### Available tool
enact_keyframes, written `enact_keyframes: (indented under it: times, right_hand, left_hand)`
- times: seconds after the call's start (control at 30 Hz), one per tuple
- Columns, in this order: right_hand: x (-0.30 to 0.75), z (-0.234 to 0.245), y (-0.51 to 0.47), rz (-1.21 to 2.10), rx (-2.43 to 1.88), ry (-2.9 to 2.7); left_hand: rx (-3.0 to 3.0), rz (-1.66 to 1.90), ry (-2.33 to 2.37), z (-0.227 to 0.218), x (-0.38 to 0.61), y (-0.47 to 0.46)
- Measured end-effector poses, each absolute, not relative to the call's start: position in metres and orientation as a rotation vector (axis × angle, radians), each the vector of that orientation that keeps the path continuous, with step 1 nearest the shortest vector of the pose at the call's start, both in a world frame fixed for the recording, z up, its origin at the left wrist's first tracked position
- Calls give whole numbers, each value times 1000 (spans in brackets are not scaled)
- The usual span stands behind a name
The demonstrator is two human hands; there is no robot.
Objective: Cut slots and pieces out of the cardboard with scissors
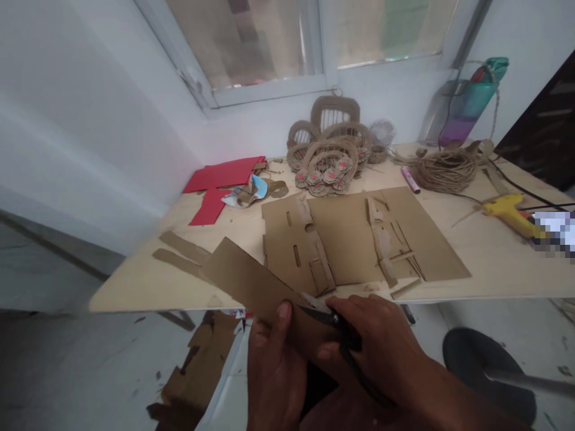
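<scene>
My left hand [274, 368] grips a long brown cardboard strip [245, 278] from below, thumb pressed on its top face. My right hand [381, 344] is closed round black-handled scissors [330, 320], whose blades sit against the strip's near end beside my left thumb. Both hands hover just off the near edge of the plywood table [148, 287]. The strip slants up and to the left over that edge.
A large cut cardboard sheet [359, 236] lies in the middle of the table. Behind it are woven twine baskets [330, 149], red paper [220, 176], a twine coil [447, 167], a yellow glue gun [510, 212] and a bottle [471, 102]. Cardboard scraps [197, 371] lie on the floor.
</scene>
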State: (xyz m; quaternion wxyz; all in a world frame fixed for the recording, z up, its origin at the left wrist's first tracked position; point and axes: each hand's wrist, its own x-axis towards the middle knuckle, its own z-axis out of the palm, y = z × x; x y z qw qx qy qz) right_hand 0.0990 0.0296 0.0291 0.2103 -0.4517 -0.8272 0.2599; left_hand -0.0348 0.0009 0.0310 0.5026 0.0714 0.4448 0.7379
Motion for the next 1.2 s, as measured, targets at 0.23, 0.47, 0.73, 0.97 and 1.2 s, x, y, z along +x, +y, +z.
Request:
enact_keyframes:
  times: [0.23,0.47,0.73,0.97,1.2]
  right_hand:
    - [99,36,28,654,-1230,-2359]
    - [100,40,29,553,-1202,-2376]
    - [101,38,26,515,-1198,-2385]
    - [101,41,25,508,-1162,-2389]
    - [101,43,26,562,-1100,-2359]
  left_hand:
    - [124,1804,1075,36,-26,-3]
    - [108,1817,1030,36,-26,-5]
    - [147,1793,1028,36,-23,-10]
    - [96,1816,1015,38,-23,-9]
    - [120,1826,997,40,-21,-12]
